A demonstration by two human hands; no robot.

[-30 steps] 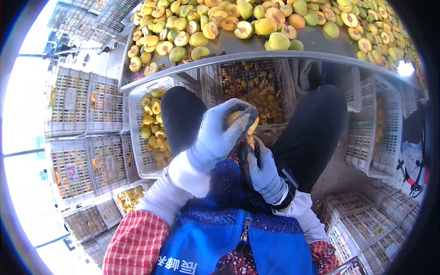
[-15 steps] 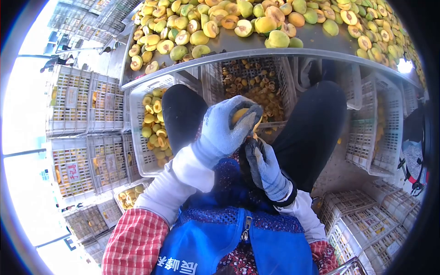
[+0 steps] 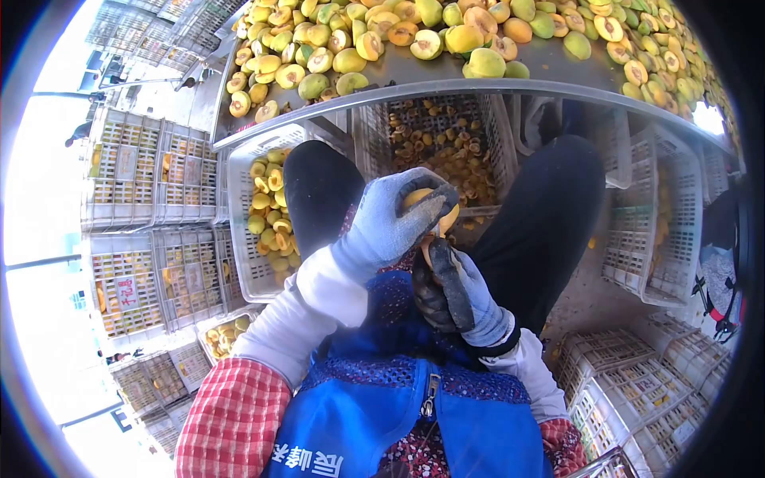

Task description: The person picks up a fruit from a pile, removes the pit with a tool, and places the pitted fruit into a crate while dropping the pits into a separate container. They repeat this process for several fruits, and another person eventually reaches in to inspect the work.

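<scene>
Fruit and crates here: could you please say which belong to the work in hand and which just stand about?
Seemingly in use:
- left hand, yellow fruit
- right hand
- table fruit
- crate beside left knee
- crate between knees

Seemingly just about:
- far-left stacked crates
- lower-right crates

Harsh white daylight pours in from the left, bleaching the background beyond the stacked white plastic crates (image 3: 119, 187), while a small glare spot burns at the far right of the long grey metal table (image 3: 562, 76). Shade dims the space beneath it, and the smooth yellow fruit (image 3: 451, 220) at centre looks slightly soft. Fisheye distortion bows the table's edge, inside a black, blue-fringed circular border.
</scene>
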